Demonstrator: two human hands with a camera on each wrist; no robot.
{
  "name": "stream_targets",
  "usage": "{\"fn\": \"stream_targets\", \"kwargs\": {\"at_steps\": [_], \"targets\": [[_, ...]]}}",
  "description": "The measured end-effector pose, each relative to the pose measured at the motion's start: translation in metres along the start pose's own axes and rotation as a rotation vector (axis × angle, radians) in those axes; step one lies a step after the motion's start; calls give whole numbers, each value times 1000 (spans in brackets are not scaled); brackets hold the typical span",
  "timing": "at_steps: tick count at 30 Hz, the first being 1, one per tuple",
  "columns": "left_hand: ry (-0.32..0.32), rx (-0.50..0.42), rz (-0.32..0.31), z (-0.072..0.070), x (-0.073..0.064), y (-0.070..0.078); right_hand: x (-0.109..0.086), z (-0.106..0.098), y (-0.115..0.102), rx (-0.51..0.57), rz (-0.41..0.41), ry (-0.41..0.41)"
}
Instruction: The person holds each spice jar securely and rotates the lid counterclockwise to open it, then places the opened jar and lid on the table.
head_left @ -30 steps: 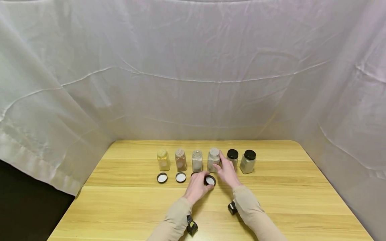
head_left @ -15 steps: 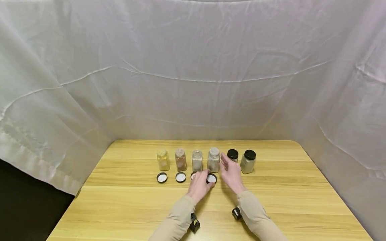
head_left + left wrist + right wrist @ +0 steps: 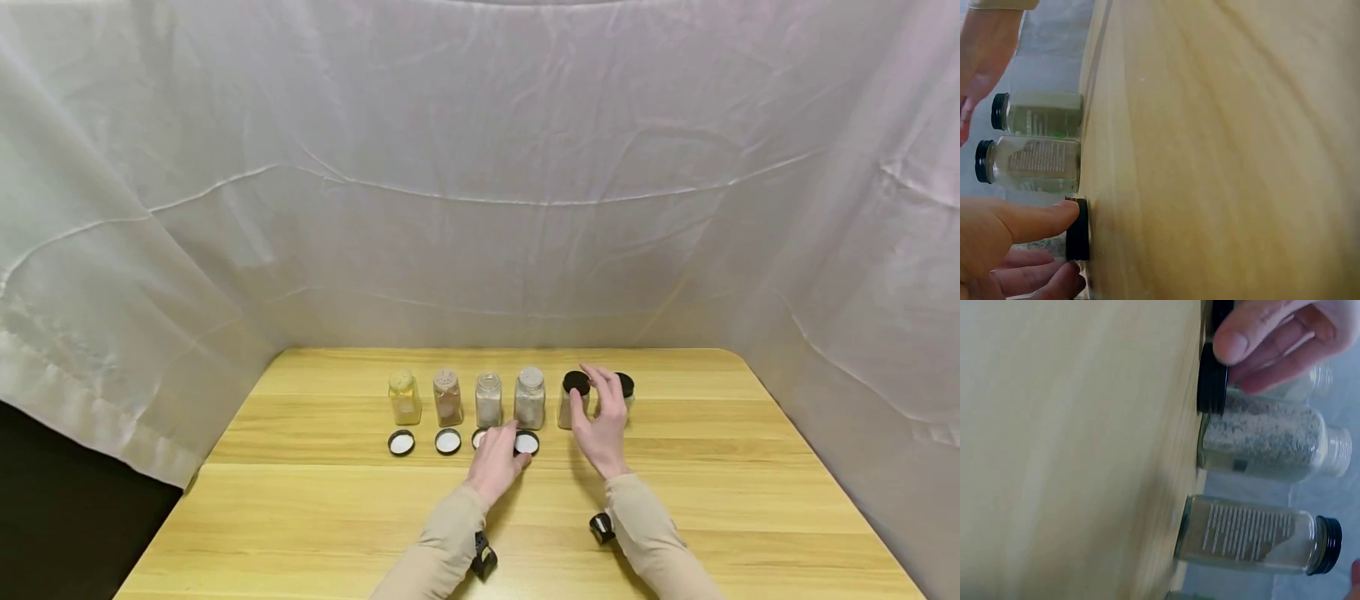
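Woodgrain tabletop (image 3: 315, 500), pale drapes (image 3: 480, 250) behind

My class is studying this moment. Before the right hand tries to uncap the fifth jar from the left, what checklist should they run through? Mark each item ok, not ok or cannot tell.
1. Fifth jar upright on the wooden table: ok.
2. Black cap seated on that jar: ok.
3. Right hand firmly gripping the cap: cannot tell; its thumb and fingers are about the cap, but contact is unclear.
4. Left hand free to steady the jar: not ok; it is at the loose black lid in front of the fourth jar.
5. Loose lid lying white inside up: ok.
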State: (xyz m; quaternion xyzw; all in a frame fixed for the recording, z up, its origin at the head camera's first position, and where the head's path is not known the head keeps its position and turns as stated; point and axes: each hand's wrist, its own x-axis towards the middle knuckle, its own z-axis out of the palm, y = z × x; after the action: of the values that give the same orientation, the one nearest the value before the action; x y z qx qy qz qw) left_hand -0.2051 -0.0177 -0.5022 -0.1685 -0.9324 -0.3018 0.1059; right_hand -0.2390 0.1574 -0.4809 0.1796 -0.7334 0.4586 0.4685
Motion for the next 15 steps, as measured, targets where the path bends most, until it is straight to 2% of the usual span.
{"fn": "stream_targets", "kwargs": {"at_steps": [4, 10, 15], "targets": [[12, -23, 11, -6, -4, 2, 1, -2, 5, -21, 75, -117], [32, -68, 30, -16, -11, 2, 2, -9, 7, -24, 264, -374], [11, -172, -5, -25, -16, 0, 1, -12, 10, -37, 346, -506]]}}
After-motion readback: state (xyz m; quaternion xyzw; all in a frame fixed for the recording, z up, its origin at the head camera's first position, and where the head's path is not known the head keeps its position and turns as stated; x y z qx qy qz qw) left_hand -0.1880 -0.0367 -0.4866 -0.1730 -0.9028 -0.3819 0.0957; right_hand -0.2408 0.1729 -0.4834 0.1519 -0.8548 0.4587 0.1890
